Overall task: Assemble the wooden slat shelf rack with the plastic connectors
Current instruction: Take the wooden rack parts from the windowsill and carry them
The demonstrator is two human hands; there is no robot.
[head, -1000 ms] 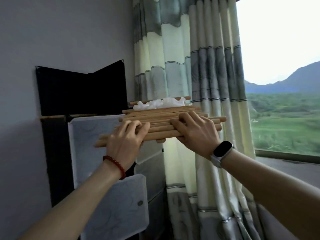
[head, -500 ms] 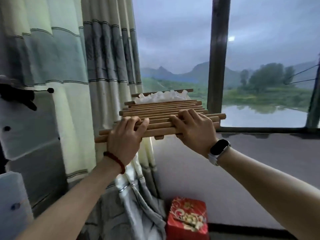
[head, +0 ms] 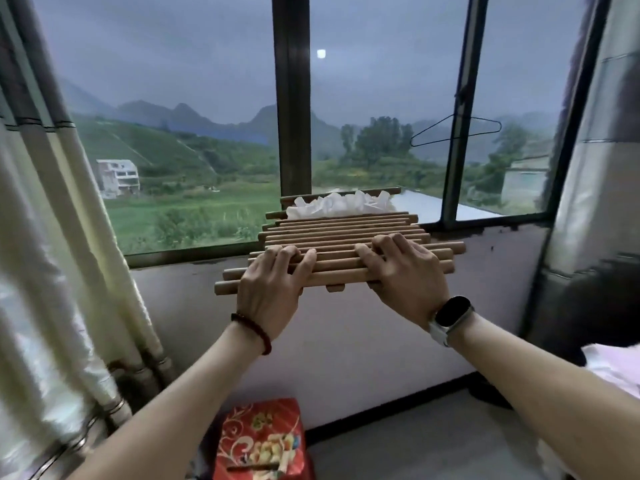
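The left hand (head: pixel 273 289) is clamped on the near-left edge of a stack of wooden slats (head: pixel 346 244), its fingers curled over the top of the front rods with the thumb hidden below. The right hand (head: pixel 403 275) is clamped in the same way on the near-right edge, so the stack is carried level between the two hands, held out at arm's length in front of the body. The long axis of the slats runs left to right, across the line of the arms, and the stack reaches away from the hands toward the window (head: pixel 377 109). Neither hand is nearer; the load is shared evenly. A heap of white plastic connectors (head: pixel 341 204) is seen resting loose on the far end of the stack, well beyond the fingers, and could be spilled if the stack is tipped. Nothing is yet joined, so the step is judged to be carrying the parts to a place to set them down. Below the stack a red box (head: pixel 263 441) stands on the floor by the wall, a curtain (head: pixel 69 271) hangs at the left, and a wire hanger (head: pixel 457 129) hangs on the window frame.
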